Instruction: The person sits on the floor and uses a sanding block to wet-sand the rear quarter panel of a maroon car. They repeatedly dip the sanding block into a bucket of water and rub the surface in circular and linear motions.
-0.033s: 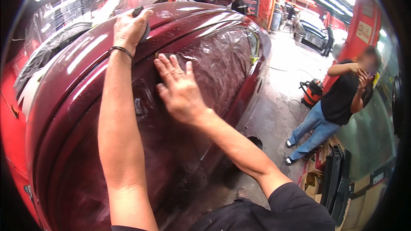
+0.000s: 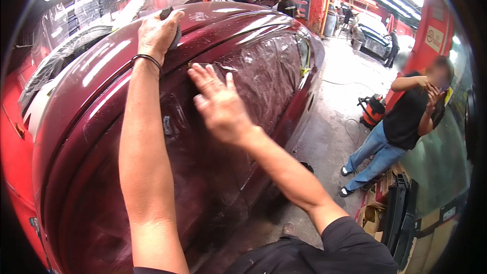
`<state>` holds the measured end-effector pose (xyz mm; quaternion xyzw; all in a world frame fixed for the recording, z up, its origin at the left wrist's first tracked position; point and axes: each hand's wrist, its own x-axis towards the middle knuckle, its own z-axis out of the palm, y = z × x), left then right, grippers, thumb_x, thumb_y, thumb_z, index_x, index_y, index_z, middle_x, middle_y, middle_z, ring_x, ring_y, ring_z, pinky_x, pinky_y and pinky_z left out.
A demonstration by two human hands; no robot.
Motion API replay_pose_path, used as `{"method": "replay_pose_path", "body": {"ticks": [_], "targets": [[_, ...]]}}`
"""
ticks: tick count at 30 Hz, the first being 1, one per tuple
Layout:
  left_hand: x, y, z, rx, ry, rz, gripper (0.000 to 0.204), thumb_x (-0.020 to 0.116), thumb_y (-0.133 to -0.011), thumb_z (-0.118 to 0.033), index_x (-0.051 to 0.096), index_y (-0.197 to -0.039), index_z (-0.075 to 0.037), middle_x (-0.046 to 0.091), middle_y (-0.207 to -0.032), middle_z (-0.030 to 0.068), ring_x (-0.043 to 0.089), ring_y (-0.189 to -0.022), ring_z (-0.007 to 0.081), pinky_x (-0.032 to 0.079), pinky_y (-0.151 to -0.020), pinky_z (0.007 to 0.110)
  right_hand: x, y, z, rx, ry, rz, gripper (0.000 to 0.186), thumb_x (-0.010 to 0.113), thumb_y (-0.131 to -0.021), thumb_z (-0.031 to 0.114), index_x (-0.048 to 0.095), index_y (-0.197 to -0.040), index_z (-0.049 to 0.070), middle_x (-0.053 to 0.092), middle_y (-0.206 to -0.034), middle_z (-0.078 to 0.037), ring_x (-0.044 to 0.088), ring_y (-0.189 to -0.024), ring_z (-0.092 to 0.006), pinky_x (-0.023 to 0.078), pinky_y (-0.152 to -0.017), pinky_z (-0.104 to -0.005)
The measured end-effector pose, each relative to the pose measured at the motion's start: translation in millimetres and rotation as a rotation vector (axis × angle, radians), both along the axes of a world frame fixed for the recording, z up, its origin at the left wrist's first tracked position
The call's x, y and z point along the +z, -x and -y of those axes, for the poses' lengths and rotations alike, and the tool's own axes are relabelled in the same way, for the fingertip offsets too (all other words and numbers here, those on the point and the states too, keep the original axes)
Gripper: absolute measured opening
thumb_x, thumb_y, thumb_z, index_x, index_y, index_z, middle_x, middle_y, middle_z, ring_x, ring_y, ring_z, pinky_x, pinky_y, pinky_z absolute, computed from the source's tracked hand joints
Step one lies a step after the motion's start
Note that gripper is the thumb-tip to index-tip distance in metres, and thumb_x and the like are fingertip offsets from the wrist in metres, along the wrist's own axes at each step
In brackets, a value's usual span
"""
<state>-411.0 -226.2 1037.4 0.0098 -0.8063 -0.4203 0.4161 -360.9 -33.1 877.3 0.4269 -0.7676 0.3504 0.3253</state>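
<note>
My left hand, with a dark band at its wrist, is closed round a dark grey pad at the roof edge of a dark red car. Most of the pad is hidden behind the fingers. Lower and to the right, my right hand lies with fingers stretched out by the frame above the side window. A thin dark edge shows beside its fingertips; what it belongs to I cannot make out. Wrinkled clear plastic film covers the window just right of that hand. The right hand is slightly blurred.
On the right a person stands holding up a small object in both hands. An orange and black shop vacuum stands behind them, its cord on the floor. Cardboard boxes and black trim pieces lie at lower right. A red pillar rises behind.
The whole view has shifted slightly, so the car and both arms appear a little further right. My right hand has moved a little and blurred; my left keeps its hold on the pad.
</note>
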Motion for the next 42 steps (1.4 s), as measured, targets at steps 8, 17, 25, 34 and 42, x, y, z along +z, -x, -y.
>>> {"method": "replay_pose_path", "body": {"ticks": [8, 17, 25, 34, 42], "targets": [[5, 1, -2, 0.055, -0.012, 0.02, 0.045, 0.075, -0.087, -0.047, 0.082, -0.105, -0.007, 0.081, -0.099, 0.0149, 0.076, -0.098, 0.0282, 0.056, -0.094, 0.04, 17, 70, -35, 0.047, 0.154, -0.144, 0.057, 0.051, -0.106, 0.016, 0.048, -0.162, 0.008, 0.048, -0.167, -0.016, 0.042, -0.156, -0.04, 0.024, -0.131, -0.0576], [6, 1, -23, 0.138, 0.135, -0.048, 0.045, 0.074, -0.087, -0.047, 0.083, -0.106, -0.007, 0.081, -0.1, 0.0152, 0.076, -0.098, 0.0291, 0.056, -0.093, 0.041, 1, 179, -69, -0.304, 0.17, -0.036, 0.049, 0.044, -0.111, 0.028, 0.058, -0.156, 0.015, 0.047, -0.169, -0.008, 0.043, -0.157, -0.0248, 0.024, -0.126, -0.0679], [-1, -8, -1, 0.012, -0.019, -0.035, 0.034, 0.079, -0.09, -0.039, 0.079, -0.099, -0.006, 0.07, -0.088, 0.0013, 0.062, -0.08, 0.0133, 0.049, -0.075, 0.031, -4, 128, -35, -0.099, 0.1, -0.244, 0.052, 0.048, -0.107, 0.028, 0.057, -0.158, 0.021, 0.053, -0.166, -0.003, 0.045, -0.155, -0.0274, 0.024, -0.127, -0.0663], [2, -28, -6, 0.071, -0.039, 0.066, 0.04, 0.077, -0.095, -0.037, 0.081, -0.113, -0.002, 0.075, -0.102, 0.0019, 0.064, -0.092, 0.0127, 0.048, -0.087, 0.027, -9, 107, -28, 0.252, 0.143, -0.259, 0.048, 0.055, -0.104, 0.026, 0.065, -0.15, 0.018, 0.063, -0.155, -0.005, 0.047, -0.154, -0.0257, 0.01, -0.131, -0.0635], [-2, 1, -21, 0.111, -0.076, 0.02, 0.025, 0.075, -0.099, -0.027, 0.08, -0.107, -0.004, 0.075, -0.098, -0.0015, 0.063, -0.085, 0.0071, 0.046, -0.079, 0.024, -14, 434, -233, -0.258, 0.29, -0.093, 0.049, 0.043, -0.109, 0.03, 0.062, -0.152, 0.015, 0.056, -0.162, -0.009, 0.051, -0.151, -0.0271, 0.029, -0.128, -0.0632]]}}
